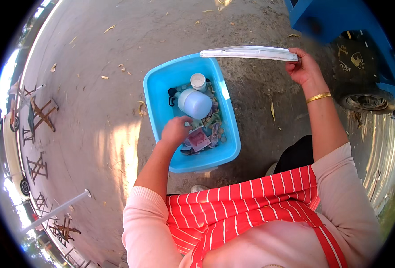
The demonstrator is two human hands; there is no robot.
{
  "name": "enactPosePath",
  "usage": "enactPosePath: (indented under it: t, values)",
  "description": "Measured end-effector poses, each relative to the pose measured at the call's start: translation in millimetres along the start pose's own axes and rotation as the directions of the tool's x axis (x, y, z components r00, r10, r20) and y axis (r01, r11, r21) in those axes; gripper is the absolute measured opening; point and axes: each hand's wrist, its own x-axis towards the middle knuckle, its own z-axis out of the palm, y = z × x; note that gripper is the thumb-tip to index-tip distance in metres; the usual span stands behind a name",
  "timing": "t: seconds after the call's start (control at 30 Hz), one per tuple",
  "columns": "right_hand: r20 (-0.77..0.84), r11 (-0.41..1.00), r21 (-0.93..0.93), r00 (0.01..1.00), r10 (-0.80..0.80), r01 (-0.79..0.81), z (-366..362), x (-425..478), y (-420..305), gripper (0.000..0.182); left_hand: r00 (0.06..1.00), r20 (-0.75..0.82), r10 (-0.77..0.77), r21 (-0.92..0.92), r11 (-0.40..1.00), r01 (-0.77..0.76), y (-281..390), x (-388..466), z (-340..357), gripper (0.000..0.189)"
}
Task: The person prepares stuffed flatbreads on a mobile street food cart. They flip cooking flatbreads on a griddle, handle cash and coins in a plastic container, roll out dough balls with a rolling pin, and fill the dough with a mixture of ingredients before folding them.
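A light-blue plastic tub point(162, 130) stands before me, holding paper banknotes, coins and containers. My left hand point(176, 131) reaches over its near left side, fingertips by a greenish banknote point(196, 125); whether they grip it is hard to see. Just right of these fingers lies a pink banknote point(198, 139). A pale, rounded plastic container point(197, 104) lies on its side in the middle, with a small white-lidded jar point(198, 81) behind it. Out to the right, my right hand point(303, 67) grips one end of a white plastic lid point(247, 53), seen edge-on near the tub's far rim.
Beneath the tub is a concrete floor point(80, 100) with scattered dry leaves. A blue vehicle point(331, 16) with a wheel point(368, 101) stands at right. Several folding wooden stands point(43, 114) and a pale car point(13, 147) line the far left, near a metal pole point(57, 210).
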Motion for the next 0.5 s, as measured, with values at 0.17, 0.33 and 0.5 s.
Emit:
enactPosePath:
  t: [0.17,0.33,0.5]
  values:
    - [-0.099,0.875,-0.434,0.977,0.191,-0.215,-15.9,-6.3,8.5,0.023,0.989,0.037,0.144,0.456,0.878,-0.145,-21.1,3.1,45.8,0.029]
    - [-0.219,0.352,-0.908,0.974,0.059,-0.226,-4.5,-24.3,17.2,0.033,0.985,0.172,0.005,0.528,0.844,-0.096,-12.3,15.5,25.5,0.028]
    - [0.332,-0.427,-0.897,0.81,-0.484,0.112,2.9,-17.4,30.4,0.036,0.998,0.064,0.006,0.274,0.962,-0.023,30.6,10.1,-40.5,0.03]
